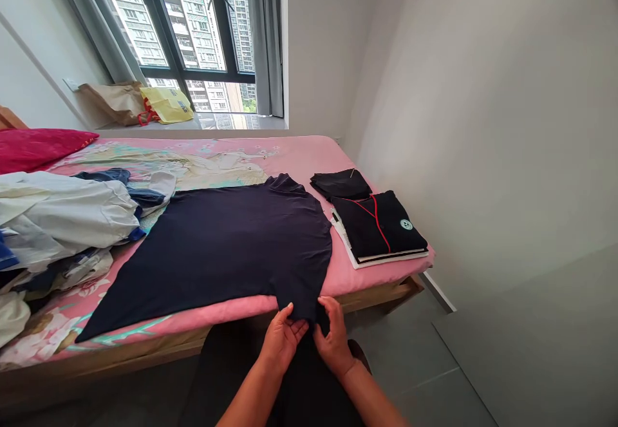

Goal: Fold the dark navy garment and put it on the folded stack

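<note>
A dark navy T-shirt (pixel 226 246) lies spread flat across the pink bed sheet (pixel 309 153), one sleeve hanging over the near edge of the bed. My left hand (pixel 282 340) and my right hand (pixel 333 337) are side by side at that edge, both with fingers pinched on the hanging sleeve. The two hands almost touch each other.
A stack of folded dark clothes (pixel 379 227) sits at the right end of the bed, a smaller black folded piece (pixel 340 184) behind it. A heap of unfolded laundry (pixel 58 221) and a red pillow (pixel 38 147) lie left. Bags (pixel 145 104) rest on the windowsill. A wall stands right.
</note>
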### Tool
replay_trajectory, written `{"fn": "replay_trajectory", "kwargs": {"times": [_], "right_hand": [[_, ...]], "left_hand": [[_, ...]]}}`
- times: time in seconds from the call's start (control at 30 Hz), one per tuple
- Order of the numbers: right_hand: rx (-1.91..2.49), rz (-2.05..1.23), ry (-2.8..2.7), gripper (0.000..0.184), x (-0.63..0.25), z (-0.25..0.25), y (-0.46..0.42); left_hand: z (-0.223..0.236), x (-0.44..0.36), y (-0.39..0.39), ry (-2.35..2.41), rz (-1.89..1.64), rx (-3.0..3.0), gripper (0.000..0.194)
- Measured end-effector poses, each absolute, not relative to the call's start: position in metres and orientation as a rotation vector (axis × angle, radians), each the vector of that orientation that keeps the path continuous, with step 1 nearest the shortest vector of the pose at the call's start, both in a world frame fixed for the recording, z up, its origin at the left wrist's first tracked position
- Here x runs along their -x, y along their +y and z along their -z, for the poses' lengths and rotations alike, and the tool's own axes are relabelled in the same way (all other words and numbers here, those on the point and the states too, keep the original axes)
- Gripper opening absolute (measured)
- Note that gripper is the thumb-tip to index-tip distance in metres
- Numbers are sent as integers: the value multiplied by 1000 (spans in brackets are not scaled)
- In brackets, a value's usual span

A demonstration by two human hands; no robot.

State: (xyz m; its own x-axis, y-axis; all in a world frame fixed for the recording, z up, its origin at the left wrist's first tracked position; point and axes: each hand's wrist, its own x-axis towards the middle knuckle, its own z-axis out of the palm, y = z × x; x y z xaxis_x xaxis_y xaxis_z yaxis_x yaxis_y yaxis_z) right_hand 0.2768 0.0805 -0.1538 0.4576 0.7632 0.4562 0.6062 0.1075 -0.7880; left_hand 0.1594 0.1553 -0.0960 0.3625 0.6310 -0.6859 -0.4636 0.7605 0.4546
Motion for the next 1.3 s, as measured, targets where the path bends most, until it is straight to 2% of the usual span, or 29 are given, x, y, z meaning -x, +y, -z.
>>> {"fn": "replay_trajectory", "kwargs": {"times": [0.07,0.13,0.3,0.47,0.57,0.67,0.73,0.83,0.9,1.13,1.3], "right_hand": [[1582,-106,-1363,57,-266,152,75],[1571,-59,-1415,58,-266,143,81],[1502,-106,-1446,41,-275,124,100],[1459,-217,-1428,31,-272,129,93],[1451,-271,-1379,29,-270,135,89],[1467,-346,-1304,26,-268,136,88],[1484,-395,-1225,24,-266,132,89],[1483,-463,-1095,22,-263,122,93],[1457,-507,-1019,21,-261,115,98],[1375,-578,-854,19,-262,104,120],[1594,-437,-1013,25,-274,92,135]], "left_hand": [[94,-161,155,954,-694,-215,21],[93,-161,152,938,-685,-261,23],[100,-135,139,972,-688,-676,26],[112,-47,167,1244,-1116,-1578,12],[107,36,211,1506,-1193,-1985,13],[97,119,258,1841,-1059,-2251,23],[93,165,282,2026,-817,-2360,38],[97,215,305,2060,-381,-2457,52],[103,237,314,1991,-255,-2507,57],[112,273,334,1712,-331,-2575,51],[107,288,348,1599,-254,-2551,45]]}}
